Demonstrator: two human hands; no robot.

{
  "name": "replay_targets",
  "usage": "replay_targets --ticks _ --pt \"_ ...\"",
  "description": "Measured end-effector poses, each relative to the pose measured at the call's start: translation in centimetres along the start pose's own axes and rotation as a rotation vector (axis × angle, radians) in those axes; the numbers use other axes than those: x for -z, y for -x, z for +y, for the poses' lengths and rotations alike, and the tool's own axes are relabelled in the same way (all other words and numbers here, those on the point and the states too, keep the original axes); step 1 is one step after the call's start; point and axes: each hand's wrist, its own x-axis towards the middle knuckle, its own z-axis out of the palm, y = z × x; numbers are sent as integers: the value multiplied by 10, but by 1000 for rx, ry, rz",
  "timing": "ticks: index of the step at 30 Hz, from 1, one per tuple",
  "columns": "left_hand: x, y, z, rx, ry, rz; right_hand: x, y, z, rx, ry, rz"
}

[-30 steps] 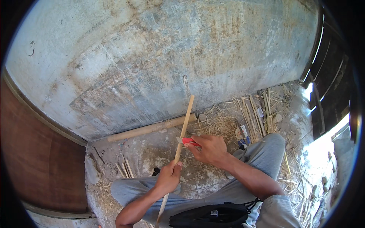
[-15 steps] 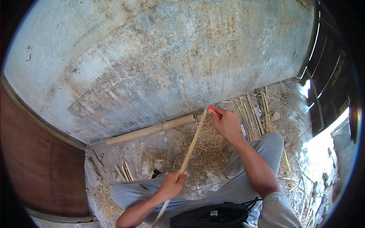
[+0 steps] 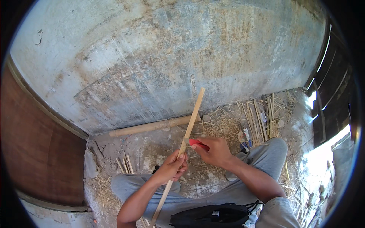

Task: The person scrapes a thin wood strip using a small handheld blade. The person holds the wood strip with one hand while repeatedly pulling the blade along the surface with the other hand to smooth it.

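My left hand [image 3: 172,167] is closed round a long, pale bamboo strip [image 3: 194,115]. The strip slants from low over my left leg up and away to the right, its far end free in front of the wall. My right hand [image 3: 214,150] grips a red-handled knife [image 3: 199,144], seemingly a box cutter. Its short blade meets the strip just beyond my left fingers. Most of the red handle is hidden inside my right fist.
A thick bamboo pole [image 3: 152,127] lies along the foot of the stained wall [image 3: 171,57]. Split bamboo sticks [image 3: 258,119] and shavings [image 3: 224,127] litter the floor at right. A few short sticks [image 3: 124,164] lie left. A black bag [image 3: 205,216] rests at my lap.
My right hand and the knife have come down along the strip from its far end, toward my left hand. The strip's far end now stands higher in view.
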Motion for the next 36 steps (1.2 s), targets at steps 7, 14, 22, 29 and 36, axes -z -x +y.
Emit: replay_targets --ticks 7,14,22,29,36 --pt "-5 0 -4 -2 -70 101 -3 2 2 41 48 -20" --pt "-3 0 -10 32 -53 93 -4 3 -1 61 83 -22" --pt "-7 9 -3 125 -44 127 -6 -9 6 -12 62 167" --pt "-15 6 -12 115 -12 131 2 -14 19 -67 296 121" --pt "-13 12 -15 126 -45 147 1 -22 23 -161 256 175"
